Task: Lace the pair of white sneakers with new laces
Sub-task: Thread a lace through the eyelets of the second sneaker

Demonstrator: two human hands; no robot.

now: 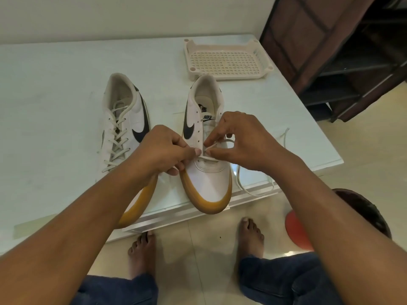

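Two white sneakers with dark swooshes and tan soles stand on the pale table (55, 69), toes toward me. The left sneaker (123, 119) is laced up its eyelets. The right sneaker (207, 172) has a white lace (239, 181) only through its lowest eyelets, and the loose lace trails right over the table edge. My left hand (163, 148) pinches the lace at the shoe's left eyelet row. My right hand (242, 139) pinches the lace end just above the lowest eyelets. The fingertips of both hands nearly meet over the tongue.
A cream perforated plastic tray (228, 60) lies at the back right of the table. A dark shelf unit (343, 62) stands to the right. Below the table edge are my bare feet (251, 236), and a red ball (295, 232) next to a dark stool.
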